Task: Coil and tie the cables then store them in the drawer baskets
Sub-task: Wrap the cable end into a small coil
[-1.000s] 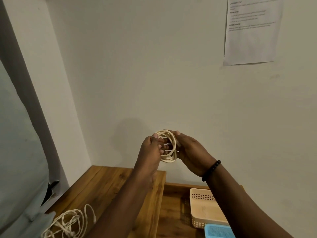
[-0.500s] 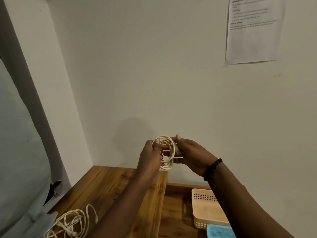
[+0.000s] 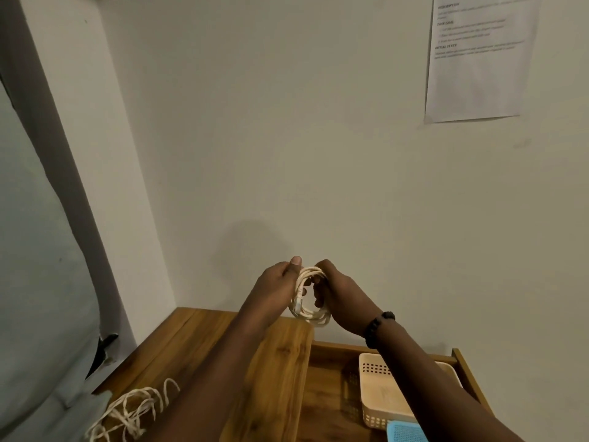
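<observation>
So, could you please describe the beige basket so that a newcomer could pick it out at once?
Look into the open wooden drawer at the lower right, below the right forearm. The beige basket sits there, pale with perforated walls; the basket beside it is blue.

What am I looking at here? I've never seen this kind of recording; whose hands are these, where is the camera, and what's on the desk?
There is no machine. A person wears a wide-angle camera on the head, so the single view looks forward and down at their own arms. The left hand and right hand together hold a coiled cable up in front of the wall, above the desk. A loose cable lies on the desk at lower left. At lower right an open drawer holds a cream basket and the corner of a blue basket. A printed sheet hangs on the wall.
</observation>
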